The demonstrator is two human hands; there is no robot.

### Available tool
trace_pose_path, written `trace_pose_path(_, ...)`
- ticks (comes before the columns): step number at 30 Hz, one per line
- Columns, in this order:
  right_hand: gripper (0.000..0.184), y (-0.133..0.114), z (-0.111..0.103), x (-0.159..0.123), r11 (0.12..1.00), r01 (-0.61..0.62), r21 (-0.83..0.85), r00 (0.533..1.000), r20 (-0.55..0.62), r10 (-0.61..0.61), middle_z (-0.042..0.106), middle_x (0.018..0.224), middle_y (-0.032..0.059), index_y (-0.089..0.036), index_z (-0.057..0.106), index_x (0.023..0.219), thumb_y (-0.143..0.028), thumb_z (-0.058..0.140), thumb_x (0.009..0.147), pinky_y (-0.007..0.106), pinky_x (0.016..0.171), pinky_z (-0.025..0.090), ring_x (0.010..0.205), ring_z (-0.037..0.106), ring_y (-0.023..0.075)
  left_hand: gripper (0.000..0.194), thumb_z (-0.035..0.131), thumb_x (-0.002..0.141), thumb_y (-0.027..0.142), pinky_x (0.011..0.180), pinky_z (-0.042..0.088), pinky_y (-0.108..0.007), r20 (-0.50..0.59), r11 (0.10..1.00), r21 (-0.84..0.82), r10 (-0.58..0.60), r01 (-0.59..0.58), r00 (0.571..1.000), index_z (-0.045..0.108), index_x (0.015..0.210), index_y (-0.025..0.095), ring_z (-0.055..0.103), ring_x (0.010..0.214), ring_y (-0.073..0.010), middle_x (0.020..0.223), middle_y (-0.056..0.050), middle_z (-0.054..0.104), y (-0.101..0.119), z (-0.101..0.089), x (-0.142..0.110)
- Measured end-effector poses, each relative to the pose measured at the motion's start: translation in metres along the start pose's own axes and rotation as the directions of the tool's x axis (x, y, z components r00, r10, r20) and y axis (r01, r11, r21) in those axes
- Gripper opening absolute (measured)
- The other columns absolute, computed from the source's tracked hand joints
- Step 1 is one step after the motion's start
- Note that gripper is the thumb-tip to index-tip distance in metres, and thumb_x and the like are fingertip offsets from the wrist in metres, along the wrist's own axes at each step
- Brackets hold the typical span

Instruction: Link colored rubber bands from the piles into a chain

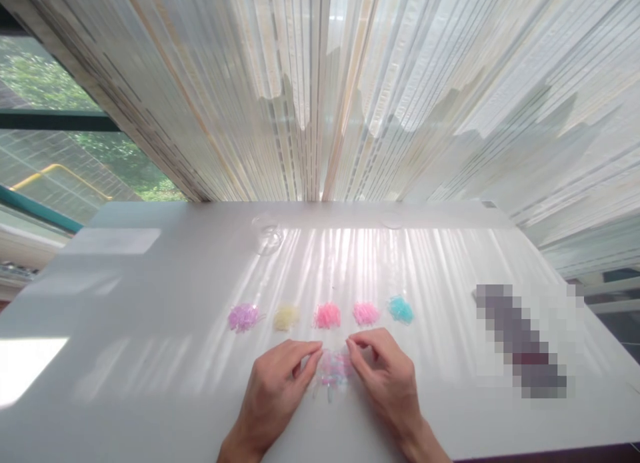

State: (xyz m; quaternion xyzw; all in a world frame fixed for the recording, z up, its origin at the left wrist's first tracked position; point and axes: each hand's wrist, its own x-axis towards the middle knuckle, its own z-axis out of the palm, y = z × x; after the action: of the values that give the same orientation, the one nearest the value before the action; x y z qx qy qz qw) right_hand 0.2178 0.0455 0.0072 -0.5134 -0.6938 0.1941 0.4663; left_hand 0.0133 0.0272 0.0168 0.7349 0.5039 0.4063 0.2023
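Observation:
A small mixed pile (334, 366) of thin pink, lilac and pale blue pieces lies on the white table between my hands. My left hand (280, 380) is at the pile's left side, thumb and forefinger pinched together. Across from it, my right hand (387, 376) also pinches, with its fingertips at the pile's upper right. What either pinch holds is too small to make out. Just beyond, sorted heaps of similar thin pieces form a row: purple (243, 317), yellow (286, 317), coral pink (328, 315), light pink (366, 313) and teal (401, 309).
A clear round dish-like thing (269, 238) sits at the back of the white table (165, 303), and another faint clear round thing (393, 222) stands farther right. On the right lies a dark, blurred-out long object (520, 340). Pale curtains (320, 90) hang along the back edge.

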Motion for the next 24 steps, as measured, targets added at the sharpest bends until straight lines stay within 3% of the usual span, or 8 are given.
trace_pose_path(4,0.009,0.007,-0.004,0.002,0.987,-0.120,-0.103,0.983,-0.150,0.104,0.069,0.074,0.0017,-0.021,0.071,0.088,-0.020,0.066,0.095,0.028,0.057,0.051,0.063,0.061,0.0154,0.011,0.064,0.099,0.019,0.058,0.053,-0.022,-0.030,0.998,0.015,-0.057,0.058,0.998,0.073,0.103,0.020,0.062,0.058,-0.0104,0.080,0.000,0.075,-0.007,-0.001,-0.006)
trace_pose_path(12,0.012,0.010,-0.003,0.002,0.965,-0.203,-0.163,0.966,-0.192,0.171,0.070,0.073,0.0024,-0.022,0.073,0.084,-0.025,0.067,0.094,0.029,0.057,0.051,0.061,0.060,0.0158,0.010,0.064,0.097,0.019,0.055,0.050,-0.022,-0.022,0.998,0.030,-0.049,0.050,0.999,0.074,0.100,0.020,0.058,0.053,-0.0099,0.073,0.001,0.071,-0.009,0.001,-0.008)
trace_pose_path(18,0.010,0.010,-0.003,0.003,0.964,-0.144,-0.224,0.976,-0.192,0.102,0.069,0.072,0.0013,-0.022,0.070,0.085,-0.019,0.067,0.094,0.030,0.060,0.052,0.062,0.060,0.0159,0.010,0.065,0.096,0.016,0.055,0.049,-0.022,-0.019,0.999,0.037,-0.036,0.037,0.999,0.073,0.101,0.020,0.054,0.052,-0.0095,0.069,0.003,0.067,-0.008,0.001,-0.009)
trace_pose_path(24,0.017,-0.005,-0.001,0.007,0.963,0.063,-0.262,0.987,-0.123,-0.099,0.071,0.075,0.0016,-0.024,0.069,0.093,-0.007,0.065,0.092,0.033,0.066,0.054,0.069,0.064,0.0181,0.011,0.064,0.097,0.019,0.056,0.050,-0.022,-0.030,0.997,0.055,-0.054,0.056,0.998,0.075,0.098,0.020,0.056,0.052,-0.0100,0.069,0.002,0.069,-0.006,0.001,-0.007)
